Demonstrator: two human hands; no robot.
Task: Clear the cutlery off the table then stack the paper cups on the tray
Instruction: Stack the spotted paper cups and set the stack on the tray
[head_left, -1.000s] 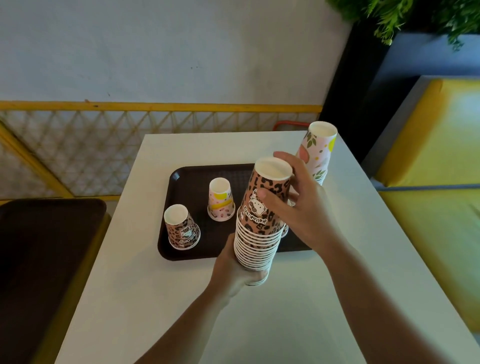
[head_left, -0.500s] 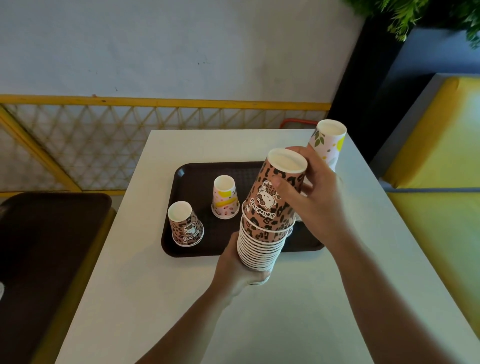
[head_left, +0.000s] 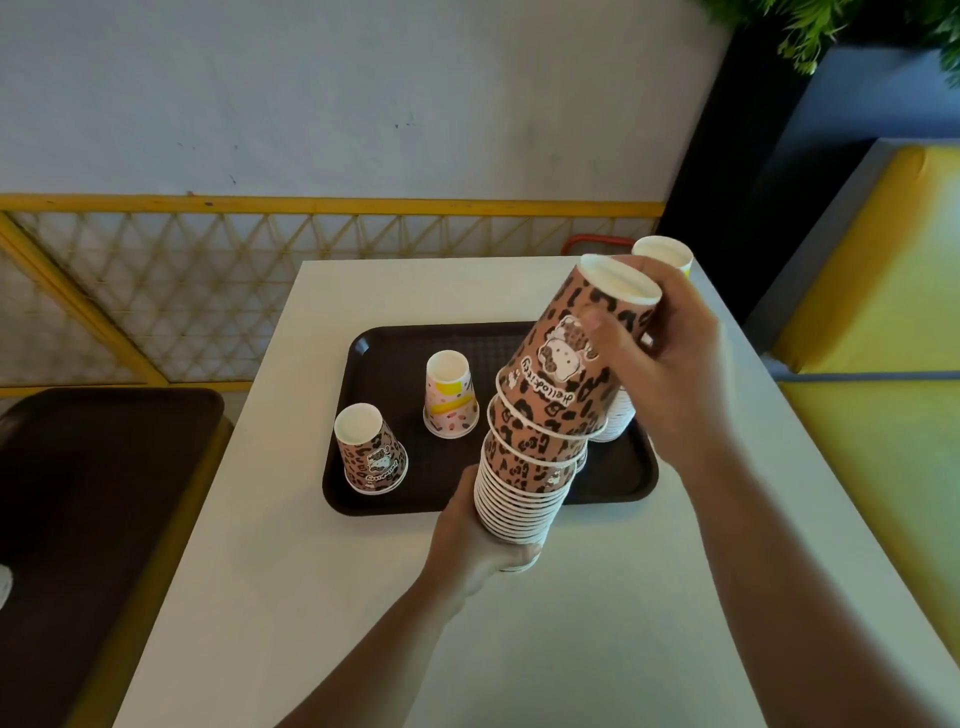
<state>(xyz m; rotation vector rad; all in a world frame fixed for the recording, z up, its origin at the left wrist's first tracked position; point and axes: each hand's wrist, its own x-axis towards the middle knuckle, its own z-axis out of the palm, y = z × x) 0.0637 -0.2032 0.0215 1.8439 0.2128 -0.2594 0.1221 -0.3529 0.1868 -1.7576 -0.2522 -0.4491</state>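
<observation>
My left hand (head_left: 475, 540) grips the bottom of an upside-down stack of leopard-print paper cups (head_left: 522, 499), held above the front edge of the dark brown tray (head_left: 395, 358). My right hand (head_left: 670, 358) holds the top leopard cup (head_left: 566, 364), tilted and partly lifted off the stack. On the tray stand an upside-down leopard cup (head_left: 370, 449) and a pink patterned cup (head_left: 450, 400). A second, floral stack (head_left: 667, 254) stands behind my right hand, mostly hidden. No cutlery is visible.
The white table (head_left: 322, 571) has the tray at its middle. A yellow lattice railing (head_left: 208, 280) runs behind it. A dark table (head_left: 93, 483) stands to the left, and a yellow bench seat (head_left: 883, 312) lies to the right.
My right hand has pulled the top leopard cup up and tilted it to the right, off the stack. My left hand has kept the stack in place.
</observation>
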